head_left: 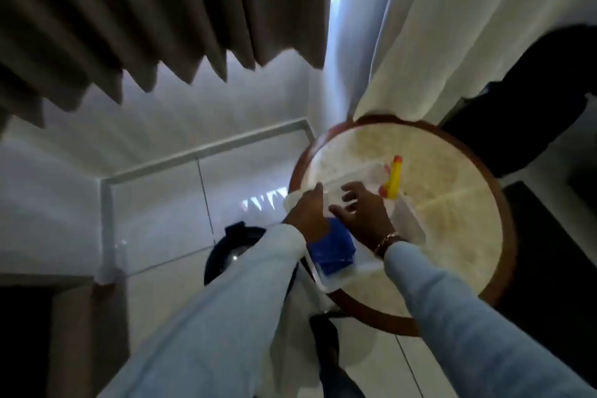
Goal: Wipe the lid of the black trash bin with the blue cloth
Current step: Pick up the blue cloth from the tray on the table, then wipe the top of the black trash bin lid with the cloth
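The blue cloth lies folded inside a clear plastic container on the round table. My left hand is at the container's left rim, thumb pointing up; its fingers are hidden, so its grip is unclear. My right hand hovers over the container just beyond the cloth, fingers spread, holding nothing. On the floor left of the table stands the black trash bin, largely covered by my left sleeve; only part of its lid shows.
A yellow and red object lies at the container's far end. Brown curtains hang at the left, white curtains behind the table. A dark chair stands at the right. The floor is white tile.
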### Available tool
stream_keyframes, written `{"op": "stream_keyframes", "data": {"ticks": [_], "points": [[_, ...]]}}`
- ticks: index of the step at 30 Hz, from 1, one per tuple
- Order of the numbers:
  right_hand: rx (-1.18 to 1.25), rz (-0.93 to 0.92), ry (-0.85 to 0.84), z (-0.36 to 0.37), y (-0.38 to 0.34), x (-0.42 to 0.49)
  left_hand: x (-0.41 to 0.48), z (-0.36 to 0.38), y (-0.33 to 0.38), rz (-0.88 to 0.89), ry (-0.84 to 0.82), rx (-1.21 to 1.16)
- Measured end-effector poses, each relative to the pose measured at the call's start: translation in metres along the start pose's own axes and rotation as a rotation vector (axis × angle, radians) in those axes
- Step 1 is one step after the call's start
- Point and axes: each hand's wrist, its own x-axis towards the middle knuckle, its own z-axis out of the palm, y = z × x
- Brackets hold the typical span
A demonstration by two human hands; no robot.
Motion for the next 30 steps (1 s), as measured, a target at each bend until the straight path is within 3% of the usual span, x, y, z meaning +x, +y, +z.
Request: {"op": "stream_keyframes", "data": {"ticks": [2, 4, 9, 11, 15, 21, 23, 27, 30], "points": [[-0.012, 0.145, -0.031, 0.022, 0.034, 0.010, 0.024, 0.026, -0.016, -0.003, -0.168, 0.153], [-0.011, 0.311, -0.019, 0.044, 0.066, 0.012, 0.043, 0.046, -0.037, -0.053, -0.216, 0.216], [-0.006, 0.451, -0.070, 0.081, 0.098, 0.028, 0.072, 0.071, -0.065, 0.061, -0.173, 0.572], [-0.031, 0.487, -0.094, 0.085, 0.103, 0.030, 0.077, 0.072, -0.068, 0.070, -0.175, 0.564], [-0.114, 0.368, -0.119, 0.069, 0.099, 0.024, 0.071, 0.063, -0.062, 0.000, -0.166, 0.258], [0.086, 0.149, 0.106, 0.056, 0.044, 0.008, 0.034, 0.038, -0.067, -0.016, -0.033, -0.336], [0.210, 0.042, 0.021, 0.062, 0.013, 0.008, 0.018, 0.028, -0.079, -0.026, 0.073, -0.505], [0.361, -0.105, -0.312, 0.099, -0.023, 0.013, -0.007, 0.008, -0.138, -0.101, 0.281, -0.693], [0.336, -0.107, -0.332, 0.161, -0.026, 0.016, -0.009, 0.010, -0.197, -0.204, 0.369, -0.761]]}}
